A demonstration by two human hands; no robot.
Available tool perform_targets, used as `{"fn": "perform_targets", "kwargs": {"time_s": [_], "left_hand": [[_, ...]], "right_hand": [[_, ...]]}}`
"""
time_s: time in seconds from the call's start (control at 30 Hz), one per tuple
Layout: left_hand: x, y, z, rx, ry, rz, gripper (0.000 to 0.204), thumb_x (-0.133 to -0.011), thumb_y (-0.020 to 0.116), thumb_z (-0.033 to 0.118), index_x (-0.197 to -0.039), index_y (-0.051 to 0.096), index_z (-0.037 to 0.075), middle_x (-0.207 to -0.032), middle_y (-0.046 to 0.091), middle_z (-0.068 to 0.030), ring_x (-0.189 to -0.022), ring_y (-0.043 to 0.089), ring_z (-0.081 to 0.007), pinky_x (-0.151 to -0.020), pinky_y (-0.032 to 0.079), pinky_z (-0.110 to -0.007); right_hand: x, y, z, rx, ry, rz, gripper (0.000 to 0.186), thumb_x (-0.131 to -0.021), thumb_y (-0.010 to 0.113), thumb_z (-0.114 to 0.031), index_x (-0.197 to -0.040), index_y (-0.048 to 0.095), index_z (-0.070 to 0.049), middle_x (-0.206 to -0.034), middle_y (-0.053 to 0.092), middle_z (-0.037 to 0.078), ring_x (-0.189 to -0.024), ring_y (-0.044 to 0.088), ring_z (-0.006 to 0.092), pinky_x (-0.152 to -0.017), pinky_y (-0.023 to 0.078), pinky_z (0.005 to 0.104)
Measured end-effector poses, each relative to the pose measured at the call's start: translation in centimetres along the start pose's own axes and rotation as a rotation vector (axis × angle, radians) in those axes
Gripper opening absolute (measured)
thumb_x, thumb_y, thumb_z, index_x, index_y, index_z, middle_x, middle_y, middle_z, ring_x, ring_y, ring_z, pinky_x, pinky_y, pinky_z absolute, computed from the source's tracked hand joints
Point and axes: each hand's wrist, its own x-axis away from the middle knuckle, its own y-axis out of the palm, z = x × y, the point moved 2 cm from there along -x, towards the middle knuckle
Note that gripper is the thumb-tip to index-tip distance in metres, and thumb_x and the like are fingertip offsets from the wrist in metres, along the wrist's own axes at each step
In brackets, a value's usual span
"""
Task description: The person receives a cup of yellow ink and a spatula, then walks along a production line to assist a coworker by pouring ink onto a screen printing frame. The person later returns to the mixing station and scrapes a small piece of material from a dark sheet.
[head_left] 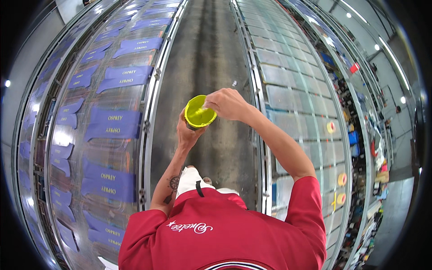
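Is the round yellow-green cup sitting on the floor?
No, the round yellow-green plastic cup is up in the air, gripped from below by the left hand, while the right hand touches its rim.

Round container [200, 113]: bright yellow-green, plain, with a darker band at its lower edge.
Shirt [225, 234]: red, with white script lettering and a white star; dark and white striping at the lower edge.
Cloth [191, 180] at the waist: white, with a black strap.
Left forearm [172, 183]: dark tattoo pattern.
Shelf bins [112, 121], left: clear, with purple-blue labels lettered white.
Shelf bins [292, 99], right: clear, pale grey.
Floor [207, 58]: grey.
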Motion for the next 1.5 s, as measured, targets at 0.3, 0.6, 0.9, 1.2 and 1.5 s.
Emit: {"fn": "perform_targets", "kwargs": {"time_s": [0.3, 0.6, 0.9, 1.2, 1.5], "left_hand": [[-31.9, 11.5, -13.4, -0.017, 0.104, 0.034, 0.092, -0.067, 0.097, 0.022, -0.143, 0.048, 0.003, -0.133, 0.065, -0.016, -0.123, 0.064, -0.0296, -0.105, 0.051, -0.041], [-63.0, 22.4, -20.8, 0.054, 0.063, -0.008, 0.09, -0.067, 0.096, 0.02, -0.142, 0.048, 0.003, -0.132, 0.065, -0.0144, -0.123, 0.064, -0.0269, -0.105, 0.05, -0.039], [-93.1, 36.1, -33.0, 0.148, 0.046, -0.009, 0.091, -0.067, 0.096, 0.019, -0.142, 0.049, 0.001, -0.129, 0.066, -0.0135, -0.119, 0.064, -0.0233, -0.104, 0.05, -0.037], [-123.1, 46.3, -40.1, 0.027, 0.01, 0.026, 0.092, -0.066, 0.096, 0.019, -0.143, 0.048, 0.0, -0.13, 0.066, -0.0152, -0.121, 0.064, -0.0251, -0.107, 0.049, -0.038], [-155.5, 58.3, -52.5, 0.093, -0.016, -0.008, 0.092, -0.068, 0.096, 0.025, -0.142, 0.048, -0.001, -0.132, 0.065, -0.0164, -0.122, 0.064, -0.0252, -0.105, 0.05, -0.039]], "right_hand": [[-24.8, -4.0, 26.2, 0.064, 0.001, -0.007, 0.015, -0.091, 0.063, -0.018, -0.092, 0.075, -0.008, -0.083, 0.071, 0.016, -0.081, 0.068, 0.0396, -0.071, 0.053, 0.0489], [-47.3, -11.3, 50.5, 0.088, 0.112, -0.032, 0.021, -0.093, 0.062, -0.025, -0.09, 0.075, -0.008, -0.083, 0.071, 0.017, -0.082, 0.068, 0.0405, -0.071, 0.053, 0.0492], [-69.5, -14.6, 79.0, 0.184, 0.093, -0.059, 0.022, -0.092, 0.063, -0.028, -0.088, 0.074, -0.01, -0.078, 0.069, 0.016, -0.079, 0.066, 0.0421, -0.068, 0.051, 0.0508], [-92.8, -21.1, 103.0, 0.216, -0.013, -0.044, 0.025, -0.094, 0.062, -0.032, -0.088, 0.074, -0.01, -0.082, 0.071, 0.015, -0.082, 0.068, 0.041, -0.071, 0.052, 0.0524], [-117.6, -24.4, 128.1, 0.345, -0.021, -0.089, 0.014, -0.091, 0.065, -0.021, -0.088, 0.074, -0.01, -0.084, 0.073, 0.013, -0.085, 0.071, 0.0374, -0.073, 0.056, 0.0493]]}}
